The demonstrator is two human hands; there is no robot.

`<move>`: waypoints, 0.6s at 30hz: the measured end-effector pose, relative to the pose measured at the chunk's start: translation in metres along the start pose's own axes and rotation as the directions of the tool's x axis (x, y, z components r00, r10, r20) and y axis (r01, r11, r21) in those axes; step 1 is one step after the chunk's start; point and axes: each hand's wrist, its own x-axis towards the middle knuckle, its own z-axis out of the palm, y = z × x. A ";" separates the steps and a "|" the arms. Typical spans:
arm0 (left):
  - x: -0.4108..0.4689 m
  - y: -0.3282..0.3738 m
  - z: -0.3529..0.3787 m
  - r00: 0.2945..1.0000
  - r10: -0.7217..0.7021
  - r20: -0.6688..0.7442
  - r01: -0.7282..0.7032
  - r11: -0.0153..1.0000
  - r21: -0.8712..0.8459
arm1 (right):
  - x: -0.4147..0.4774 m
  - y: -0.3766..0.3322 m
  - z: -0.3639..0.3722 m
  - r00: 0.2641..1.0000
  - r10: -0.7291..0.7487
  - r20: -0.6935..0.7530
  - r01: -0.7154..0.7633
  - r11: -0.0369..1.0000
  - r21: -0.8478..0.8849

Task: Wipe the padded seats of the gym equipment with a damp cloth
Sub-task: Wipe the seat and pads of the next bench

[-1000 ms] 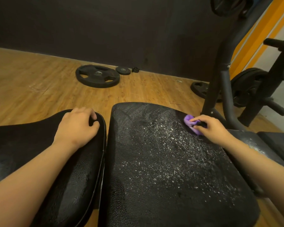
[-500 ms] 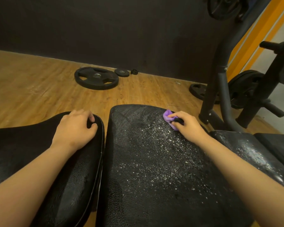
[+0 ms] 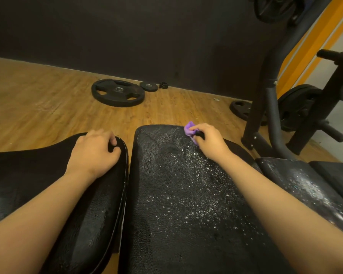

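right hand (image 3: 208, 142) has its fingers curled round a bunched purple cloth (image 3: 189, 129), pinching it and pressing it down on the far right corner of the middle pad (image 3: 176, 198). a dark bit shows between the fingers, cannot tell what it is. left hand (image 3: 94, 150) sits on the far end of the left pad (image 3: 99, 204), fingers curled over its far rim and gripping it, looks like bracing. middle pad is covered in white speckles, droplets or foam, thick through the centre and near right. its far left part looks darker and smeared, judged already wiped. the right pad (image 3: 305, 180) is speckled too, no hand on it. step in hand: wiping the middle pad, cloth at its far edge, most of the pad left to do by my guess. next move calls for dragging the cloth back toward the near end through the speckled band, steady downward pressure, overlapping passes, then the right pad. cloth is small and balled, may need opening out. beyond: wooden floor (image 3: 38, 107), 1 large weight plate (image 3: 118, 92) and 1 small plate (image 3: 149, 86) lying flat near the dark wall (image 3: 127, 36), black rack frame (image 3: 269, 99) far right
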 end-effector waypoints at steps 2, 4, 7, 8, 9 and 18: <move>-0.001 0.000 -0.001 1.000 0.002 0.006 -0.002 1.000 -0.014 | -0.013 0.005 -0.002 0.997 -0.072 0.026 0.072 0.997 0.017; -0.002 0.000 -0.001 1.000 0.006 0.008 -0.005 1.000 -0.024 | -0.022 0.015 -0.011 0.992 -0.099 0.084 0.097 0.995 0.025; -0.002 0.001 -0.001 1.000 0.009 -0.005 -0.009 1.000 -0.023 | -0.018 0.037 -0.027 0.998 -0.013 0.066 0.019 0.996 -0.083; -0.002 0.001 -0.001 1.000 0.007 -0.012 -0.007 1.000 -0.020 | -0.013 0.042 -0.029 0.999 0.032 0.032 -0.028 0.993 -0.116; -0.001 0.001 0.000 1.000 0.004 -0.016 -0.004 1.000 -0.014 | -0.008 0.042 -0.030 0.997 0.076 0.001 -0.075 0.989 -0.127; 0.002 -0.001 0.002 1.000 0.001 -0.011 -0.001 1.000 0.019 | 0.011 -0.036 0.020 0.994 -0.097 0.056 0.094 0.995 0.041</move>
